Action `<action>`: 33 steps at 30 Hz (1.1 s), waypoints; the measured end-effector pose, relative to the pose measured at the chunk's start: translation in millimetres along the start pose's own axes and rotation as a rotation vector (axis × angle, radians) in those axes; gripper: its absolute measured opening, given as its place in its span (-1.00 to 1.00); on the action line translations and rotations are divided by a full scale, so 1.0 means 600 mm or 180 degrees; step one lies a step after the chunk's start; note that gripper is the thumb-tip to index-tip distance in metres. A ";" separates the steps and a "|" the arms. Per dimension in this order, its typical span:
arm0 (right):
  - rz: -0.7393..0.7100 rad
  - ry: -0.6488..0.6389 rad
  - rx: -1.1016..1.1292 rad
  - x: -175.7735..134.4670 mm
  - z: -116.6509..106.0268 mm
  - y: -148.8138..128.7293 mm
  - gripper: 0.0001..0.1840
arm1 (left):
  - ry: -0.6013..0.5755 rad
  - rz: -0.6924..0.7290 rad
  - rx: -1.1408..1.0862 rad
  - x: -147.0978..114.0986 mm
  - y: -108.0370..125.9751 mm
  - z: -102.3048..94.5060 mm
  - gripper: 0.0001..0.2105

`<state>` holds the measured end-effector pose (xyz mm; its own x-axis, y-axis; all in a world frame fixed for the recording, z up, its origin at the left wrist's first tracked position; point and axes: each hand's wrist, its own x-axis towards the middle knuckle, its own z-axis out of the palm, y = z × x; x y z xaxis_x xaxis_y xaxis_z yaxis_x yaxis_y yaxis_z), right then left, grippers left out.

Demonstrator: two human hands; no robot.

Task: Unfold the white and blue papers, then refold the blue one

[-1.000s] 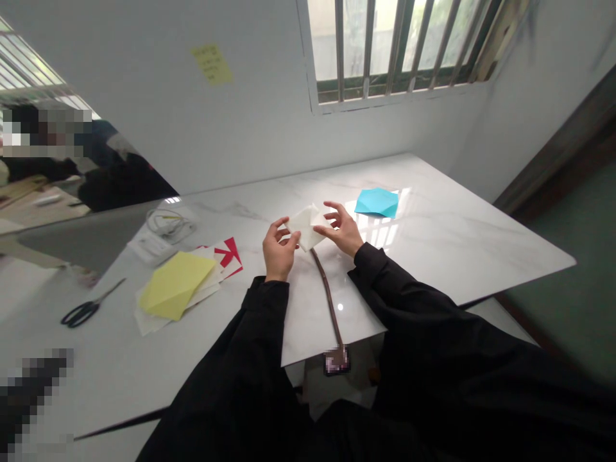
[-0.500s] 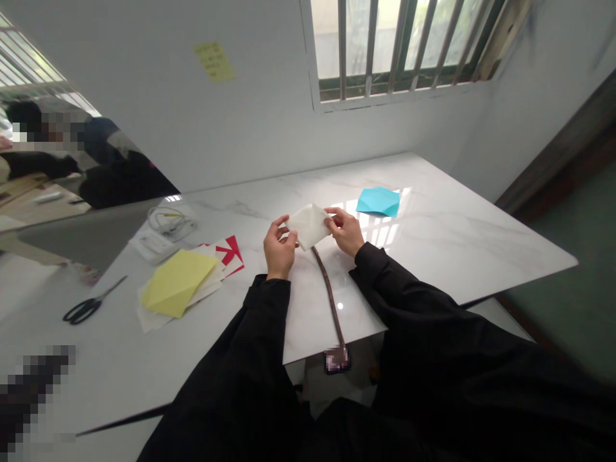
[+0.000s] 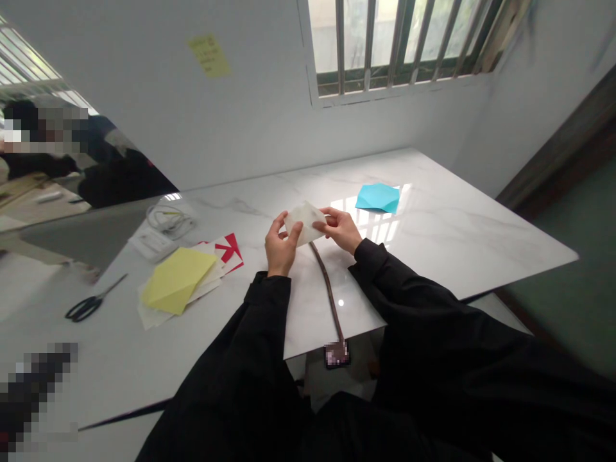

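Note:
Between my two hands a small sheet of white paper (image 3: 304,221) is held up above the table. My left hand (image 3: 282,245) grips its left side, thumb on the near face and fingers behind. My right hand (image 3: 341,228) pinches the right edge between thumb and fingers. Below the paper a thin brown stick-like strip (image 3: 327,282) runs toward the table's front edge; its far end is hidden behind the paper. A folded blue paper (image 3: 378,198) lies beyond my right hand.
To the left lie yellow paper (image 3: 180,279) on white sheets, a red paper cutting (image 3: 231,250), black-handled scissors (image 3: 89,306) and a white cable (image 3: 168,221). A dark phone-like thing (image 3: 337,354) is at the front edge. A person (image 3: 110,160) sits at the far left.
The paper has tilted and turned between my hands. My left thumb now lies further over its face, and my right fingers have shifted slightly left along the edge.

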<state>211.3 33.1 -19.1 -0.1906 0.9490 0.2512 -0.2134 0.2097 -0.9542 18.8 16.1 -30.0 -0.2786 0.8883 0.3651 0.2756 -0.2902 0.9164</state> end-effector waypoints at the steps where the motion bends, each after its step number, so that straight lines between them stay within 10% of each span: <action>1: 0.0014 -0.0075 0.0014 -0.001 0.001 -0.001 -0.27 | -0.0047 -0.0021 -0.0007 -0.001 0.001 0.001 -0.27; 33: -0.0394 -0.0065 -0.0370 0.000 -0.002 -0.008 -0.23 | 0.0582 0.0320 0.0448 0.004 0.013 -0.011 -0.77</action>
<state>213.2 32.5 -14.9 -0.1894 0.9095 0.3700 -0.1243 0.3516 -0.9279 14.4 13.8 -20.7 -0.4014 0.7747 0.4887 0.4323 -0.3101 0.8467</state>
